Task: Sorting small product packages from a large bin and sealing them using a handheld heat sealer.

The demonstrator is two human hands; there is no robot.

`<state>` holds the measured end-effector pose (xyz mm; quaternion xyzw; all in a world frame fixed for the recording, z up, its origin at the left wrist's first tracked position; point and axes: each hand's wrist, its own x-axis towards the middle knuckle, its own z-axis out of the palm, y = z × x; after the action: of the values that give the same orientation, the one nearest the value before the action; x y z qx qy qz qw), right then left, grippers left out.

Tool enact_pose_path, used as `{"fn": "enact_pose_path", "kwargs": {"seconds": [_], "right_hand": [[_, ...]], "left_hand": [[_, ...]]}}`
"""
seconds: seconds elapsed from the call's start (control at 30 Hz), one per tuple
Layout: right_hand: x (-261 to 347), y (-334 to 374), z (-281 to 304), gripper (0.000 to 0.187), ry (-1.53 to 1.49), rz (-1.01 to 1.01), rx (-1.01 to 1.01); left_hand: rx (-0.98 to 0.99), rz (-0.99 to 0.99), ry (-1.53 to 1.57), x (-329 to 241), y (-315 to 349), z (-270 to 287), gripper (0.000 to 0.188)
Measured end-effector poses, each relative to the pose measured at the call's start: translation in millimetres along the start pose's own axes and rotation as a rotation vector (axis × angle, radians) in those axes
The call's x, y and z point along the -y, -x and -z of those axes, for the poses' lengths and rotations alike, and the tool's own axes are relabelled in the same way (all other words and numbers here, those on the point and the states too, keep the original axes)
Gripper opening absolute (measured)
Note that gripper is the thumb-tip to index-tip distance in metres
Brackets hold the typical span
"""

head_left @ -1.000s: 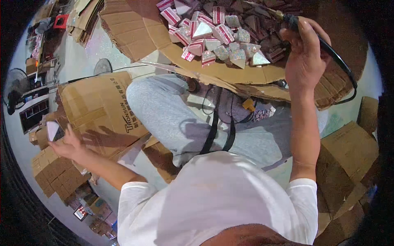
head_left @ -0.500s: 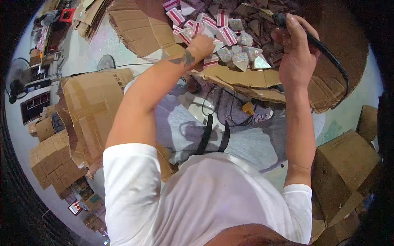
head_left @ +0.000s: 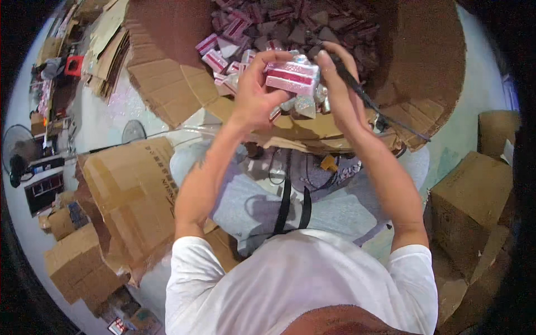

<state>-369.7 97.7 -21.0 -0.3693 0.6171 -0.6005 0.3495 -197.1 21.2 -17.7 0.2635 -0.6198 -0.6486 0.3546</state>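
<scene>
My left hand [head_left: 254,99] grips a glittery toy cake slice [head_left: 291,79] with pink and white layers and a red band, raised above a large open cardboard box [head_left: 162,86]. My right hand [head_left: 343,95], close to the slice's right end, is closed around a black-handled corded tool [head_left: 347,77]. Its tip is hard to make out against the pile. From the handle a black cord [head_left: 399,121] runs down to the right over the box flap. Many similar slices [head_left: 237,28] lie heaped in the box, some showing sparkling silver-white faces.
A taped cardboard box [head_left: 131,184] stands at the left, with a smaller carton [head_left: 78,262] beyond it. More cartons [head_left: 472,190] stand at the right. Flattened cardboard [head_left: 109,47] leans at the far left, near a red stool [head_left: 73,65]. A fan [head_left: 19,151] is at the left edge.
My left hand has lifted a slice out of the pile and brought it toward the middle. My right hand with the tool has moved left and lower, close to the slice.
</scene>
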Motion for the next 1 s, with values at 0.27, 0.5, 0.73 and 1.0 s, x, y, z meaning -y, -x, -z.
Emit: {"fn": "enact_pose_path", "kwargs": {"seconds": [0.27, 0.5, 0.73, 1.0], "right_hand": [[-1.4, 24.7, -15.8, 0.038, -0.091, 0.236, 0.051], [-1.8, 18.4, -11.7, 0.035, 0.167, 0.580, 0.043], [27.3, 33.0, 18.3, 0.034, 0.072, 0.499, 0.010], [43.0, 29.0, 18.9, 0.028, 0.295, 0.564, 0.174]], "left_hand": [[-0.144, 0.155, 0.845, -4.1, 8.2, -21.1, 0.051], [-0.210, 0.378, 0.679, 4.7, 11.6, -14.5, 0.035], [-0.400, 0.128, 0.392, 3.9, 10.0, 6.5, 0.034], [-0.380, -0.083, 0.255, 5.3, 14.7, 14.0, 0.043]]}}
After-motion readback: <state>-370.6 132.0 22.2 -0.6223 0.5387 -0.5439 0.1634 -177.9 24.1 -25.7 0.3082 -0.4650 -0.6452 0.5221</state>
